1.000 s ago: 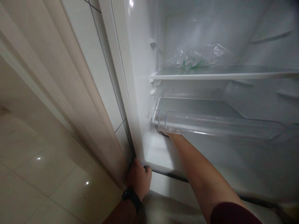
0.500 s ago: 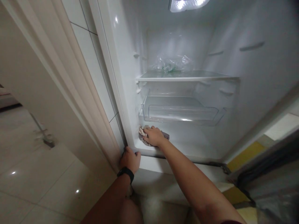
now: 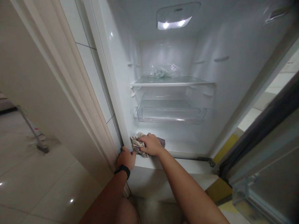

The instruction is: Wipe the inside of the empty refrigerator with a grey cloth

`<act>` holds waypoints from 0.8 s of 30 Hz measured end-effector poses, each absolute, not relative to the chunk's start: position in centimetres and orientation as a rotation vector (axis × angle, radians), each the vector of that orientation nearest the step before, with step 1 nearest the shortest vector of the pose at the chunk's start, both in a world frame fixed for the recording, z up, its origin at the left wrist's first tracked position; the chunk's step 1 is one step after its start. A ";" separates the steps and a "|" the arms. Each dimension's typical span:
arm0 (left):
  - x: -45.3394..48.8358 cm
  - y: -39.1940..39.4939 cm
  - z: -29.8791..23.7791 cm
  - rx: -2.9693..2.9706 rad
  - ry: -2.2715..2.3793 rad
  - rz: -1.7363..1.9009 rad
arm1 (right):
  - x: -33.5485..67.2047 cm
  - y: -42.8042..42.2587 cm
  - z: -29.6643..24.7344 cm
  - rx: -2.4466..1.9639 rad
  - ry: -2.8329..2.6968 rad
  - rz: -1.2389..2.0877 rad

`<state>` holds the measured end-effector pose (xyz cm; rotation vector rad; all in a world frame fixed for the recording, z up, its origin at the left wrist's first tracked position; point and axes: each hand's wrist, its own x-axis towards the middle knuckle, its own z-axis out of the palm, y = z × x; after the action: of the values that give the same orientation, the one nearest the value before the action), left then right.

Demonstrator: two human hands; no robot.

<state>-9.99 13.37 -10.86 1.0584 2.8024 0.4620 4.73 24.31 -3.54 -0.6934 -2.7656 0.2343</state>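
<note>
My right hand [image 3: 151, 145] presses a patterned grey-and-white cloth [image 3: 138, 143] against the front left corner of the refrigerator floor, its fingers curled over the bunched fabric. Part of the cloth shows on either side of the hand. Lower and to the left, my left hand [image 3: 126, 158], with a black watch on the wrist, is closed around the front left edge of the refrigerator [image 3: 114, 93]. Its fingertips are partly hidden in the gap by the wall. Above the cloth sits a clear plastic drawer [image 3: 171, 115].
A crumpled clear plastic bag [image 3: 164, 70] lies on the glass shelf [image 3: 173, 84]. A lit lamp [image 3: 174, 24] is in the ceiling. The open door [image 3: 268, 186] stands at right, a door frame [image 3: 77, 102] at left. Beyond is a broom-like tool [image 3: 42, 147] on the tiled floor.
My right hand has drawn the cloth forward to the refrigerator's front lip. My left hand keeps its hold on the edge. The view has tilted up and swung right, showing more lamp and door.
</note>
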 end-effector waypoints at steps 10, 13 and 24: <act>-9.8 13.4 -10.8 1.055 2.831 0.452 | 4.3 24.4 -4.0 -0.741 -2.713 0.228; -9.9 13.4 -11.0 1.062 2.834 0.449 | 4.2 24.4 -4.0 -0.753 -2.708 0.211; -10.2 13.4 -11.4 1.082 2.834 0.473 | 4.0 24.4 -4.2 -0.783 -2.679 0.200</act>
<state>-10.18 13.44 -11.39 1.0816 2.8337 0.4732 3.96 24.36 -4.25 -0.7830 -2.6792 0.1998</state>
